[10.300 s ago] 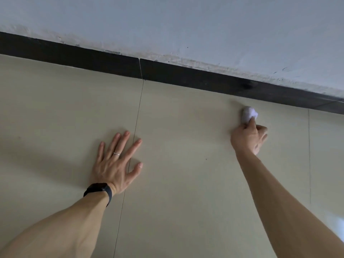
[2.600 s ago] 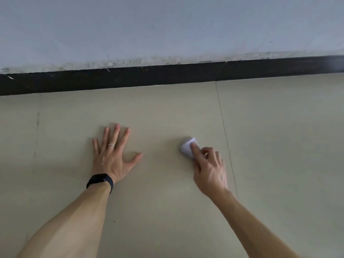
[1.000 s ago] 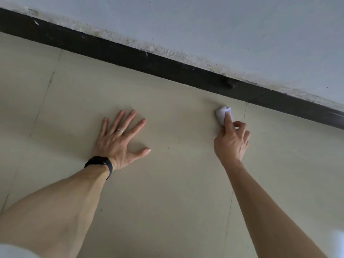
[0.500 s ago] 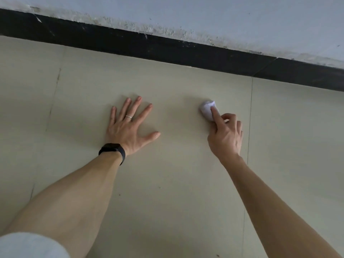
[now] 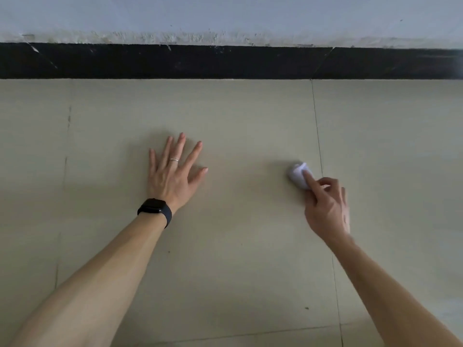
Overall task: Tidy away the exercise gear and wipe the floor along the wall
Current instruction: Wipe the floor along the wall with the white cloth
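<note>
The right hand (image 5: 325, 209) presses one small white wad (image 5: 297, 175) onto the floor (image 5: 238, 246), with its first finger on top and the other fingers curled in. A tile line runs just right of the wad. The left hand (image 5: 172, 176) lies flat on the floor, well apart, fingers (image 5: 194, 152) spread and holding nothing. It has one ring (image 5: 174, 160) and one black watch (image 5: 155, 209). Past the fingers run a black strip (image 5: 225, 62) and a pale wall (image 5: 225, 13).

Nothing here can be read. The dark watch (image 5: 155, 209) on the left wrist shows no figures, and the floor tiles (image 5: 238, 246), black skirting (image 5: 225, 61) and pale wall (image 5: 225, 13) carry no lettering.
</note>
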A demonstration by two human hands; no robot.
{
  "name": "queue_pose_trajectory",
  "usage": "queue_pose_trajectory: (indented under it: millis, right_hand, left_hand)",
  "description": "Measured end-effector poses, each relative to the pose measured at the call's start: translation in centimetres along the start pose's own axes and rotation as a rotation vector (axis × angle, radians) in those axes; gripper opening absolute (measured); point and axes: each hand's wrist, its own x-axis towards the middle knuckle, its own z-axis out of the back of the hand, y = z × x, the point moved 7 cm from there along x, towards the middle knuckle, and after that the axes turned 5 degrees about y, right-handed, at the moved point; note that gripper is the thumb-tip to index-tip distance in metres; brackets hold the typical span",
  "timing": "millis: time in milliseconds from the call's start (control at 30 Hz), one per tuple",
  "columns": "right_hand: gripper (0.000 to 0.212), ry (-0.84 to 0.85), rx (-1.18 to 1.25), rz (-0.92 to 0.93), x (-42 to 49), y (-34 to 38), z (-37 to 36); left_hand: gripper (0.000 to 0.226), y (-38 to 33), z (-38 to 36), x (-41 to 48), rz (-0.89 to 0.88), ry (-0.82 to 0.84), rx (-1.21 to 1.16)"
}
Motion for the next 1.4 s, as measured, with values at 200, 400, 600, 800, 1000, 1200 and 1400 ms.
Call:
queue_pose_trajectory:
  millis: [200,400,600,800,1000,1200,1400]
  right_hand:
    - [0.058,0.001,-0.014,-0.048,-9.7,2.4,-2.5]
    - [0.055,0.335,0.021,0.525,-17.8,8.7,-6.0]
    - [0.053,-0.046,0.013,-0.251,-5.7,-5.1,1.0]
    - [0.057,-0.14,0.113,-0.517,-14.2,-7.4,0.2]
    - [0.058,0.135,0.087,-0.041,-23.9,5.4,-5.7]
    - [0.054,-0.051,0.07,-0.515,-20.6,-6.8,-0.8]
    - [0.055,-0.228,0.141,-0.653,-24.6,-5.6,-2.4]
  left_hand:
    - [0.065,-8.6,-2.5,-5.5,-0.186,0.118,-0.048]
    - [0.061,-8.7,-3.9,-6.3,-0.154,0.157,-0.013]
    - [0.062,-8.7,-4.2,-6.4,-0.117,0.154,-0.01]
    - [0.062,-8.6,-4.1,-6.4,-0.098,0.186,-0.041]
    - [0.062,-8.5,-4.0,-6.4,-0.099,0.194,-0.05]
    - [0.062,-8.7,-3.8,-6.2,-0.117,0.164,-0.056]
    - [0.061,-8.7,-3.8,-6.3,-0.122,0.145,-0.065]
